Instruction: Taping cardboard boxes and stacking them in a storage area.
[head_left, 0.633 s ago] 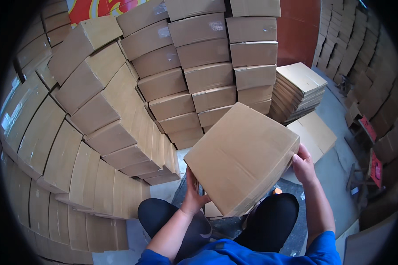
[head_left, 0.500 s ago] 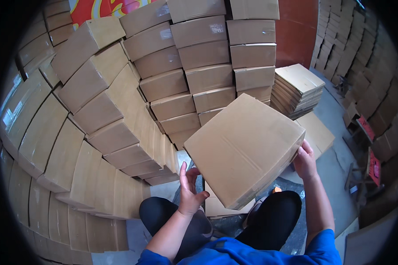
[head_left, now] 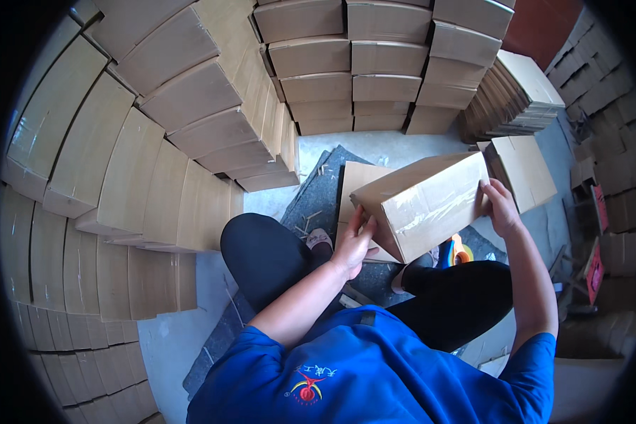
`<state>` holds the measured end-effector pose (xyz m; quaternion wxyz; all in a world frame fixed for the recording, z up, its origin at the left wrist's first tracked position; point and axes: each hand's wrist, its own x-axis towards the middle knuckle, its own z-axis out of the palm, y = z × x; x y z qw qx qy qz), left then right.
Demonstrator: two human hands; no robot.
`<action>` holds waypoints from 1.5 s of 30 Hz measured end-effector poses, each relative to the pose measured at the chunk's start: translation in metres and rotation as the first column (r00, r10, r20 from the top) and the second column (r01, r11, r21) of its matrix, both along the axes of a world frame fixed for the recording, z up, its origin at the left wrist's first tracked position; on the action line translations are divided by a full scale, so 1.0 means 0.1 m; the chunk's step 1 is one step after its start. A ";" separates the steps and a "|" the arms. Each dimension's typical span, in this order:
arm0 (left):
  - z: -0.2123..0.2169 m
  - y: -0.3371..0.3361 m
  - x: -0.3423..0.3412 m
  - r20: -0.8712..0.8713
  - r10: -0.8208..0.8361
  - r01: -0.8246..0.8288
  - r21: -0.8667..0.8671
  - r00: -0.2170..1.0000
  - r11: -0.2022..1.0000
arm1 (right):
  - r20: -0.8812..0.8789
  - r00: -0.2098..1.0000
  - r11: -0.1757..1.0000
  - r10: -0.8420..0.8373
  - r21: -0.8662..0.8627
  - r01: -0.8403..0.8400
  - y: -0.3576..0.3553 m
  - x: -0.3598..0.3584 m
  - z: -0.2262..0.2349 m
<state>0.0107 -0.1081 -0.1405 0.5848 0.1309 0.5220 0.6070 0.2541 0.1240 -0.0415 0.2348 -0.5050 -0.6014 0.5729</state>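
A brown cardboard box (head_left: 420,201) is held tilted above my feet, with a strip of shiny clear tape along the face turned to me. My left hand (head_left: 355,247) grips its left end, fingers against the corner and thumb apart. At the far right corner, my right hand (head_left: 502,208) has its fingers closed on the edge. Under the box, a flat cardboard piece (head_left: 360,175) lies on a dark mat (head_left: 325,180), partly hidden. An orange and blue object (head_left: 461,250) shows between the box and my right knee; its kind is hard to make out.
Stacked cartons (head_left: 191,99) rise along the left, and more cartons (head_left: 385,56) form a wall at the back. Flattened cardboard (head_left: 523,88) is piled at the back right, with another cardboard piece (head_left: 526,169) in front. Red-topped stools (head_left: 593,272) stand at the far right.
The box has come lower and rolled over, so its taped side now faces me. My left hand, previously apart from the box, now grips its left end. The view has tipped downward.
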 end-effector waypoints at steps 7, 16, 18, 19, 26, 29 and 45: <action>-0.42 -0.16 0.13 0.171 0.100 -0.070 -0.174 0.980 0.982 | 0.236 0.972 0.998 -0.007 -0.063 0.022 0.14 -0.32 -0.57; -0.47 0.08 0.24 0.229 0.255 -0.200 -0.241 0.939 0.950 | 0.284 0.933 0.974 0.222 -0.026 -0.224 0.42 -0.63 -0.42; -0.48 0.06 0.28 0.229 0.300 -0.222 -0.313 0.926 0.923 | 0.268 0.919 0.957 0.289 -0.090 -0.275 0.50 -0.67 -0.58; -0.55 0.02 0.30 0.229 0.321 -0.241 -0.317 0.919 0.917 | 0.282 0.909 0.952 0.306 -0.099 -0.290 0.49 -0.72 -0.58; -0.77 0.06 0.49 0.117 -0.026 0.056 -0.259 0.993 0.964 | 0.335 0.887 0.943 0.319 -0.204 -0.262 0.94 -0.36 -1.35; -0.77 0.15 0.49 -0.050 -0.198 0.154 -0.455 0.979 0.877 | 0.390 0.823 0.886 0.414 -0.382 -0.264 0.96 -0.25 -1.49; -1.96 1.15 0.06 -0.542 -0.197 -0.110 -0.482 0.817 0.869 | 0.287 0.799 0.689 0.528 -0.695 -0.206 0.29 0.71 -2.37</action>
